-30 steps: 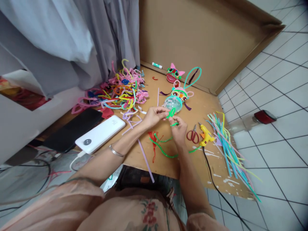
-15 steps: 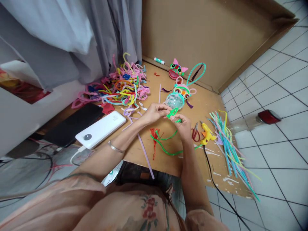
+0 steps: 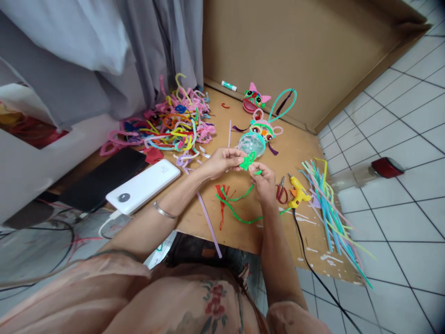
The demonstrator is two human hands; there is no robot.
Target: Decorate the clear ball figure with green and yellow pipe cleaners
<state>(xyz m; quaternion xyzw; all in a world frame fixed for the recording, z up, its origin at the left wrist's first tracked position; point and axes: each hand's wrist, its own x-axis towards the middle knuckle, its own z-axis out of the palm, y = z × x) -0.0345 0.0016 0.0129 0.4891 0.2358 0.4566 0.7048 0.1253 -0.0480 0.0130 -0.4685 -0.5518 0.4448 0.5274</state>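
A looped and knotted bright green cord (image 3: 247,161) is pinched between both hands above the middle of the table. My left hand (image 3: 224,162) grips its left side with thumb and fingertips. On its right side, my right hand (image 3: 263,178) is closed on the same cord, and a short green end shows by its fingers. More green cord lies below in a curve, next to a red tassel (image 3: 222,199). Just beyond my fingers are a clear dome with a teal rim (image 3: 251,144) and a colourful animal face with pink loops (image 3: 263,130).
Tangled fuzzy stems (image 3: 181,120) heap at the back left. A white power bank (image 3: 143,186) and black slab (image 3: 104,178) lie left. Red-handled scissors (image 3: 282,192), a yellow glue gun (image 3: 298,191) and loose straight stems (image 3: 327,208) lie right. A cardboard wall (image 3: 264,51) stands behind.
The fingers of my right hand have shifted slightly on the green cord, and its loops have changed shape a little. My left hand keeps its pinch. The view has moved slightly.
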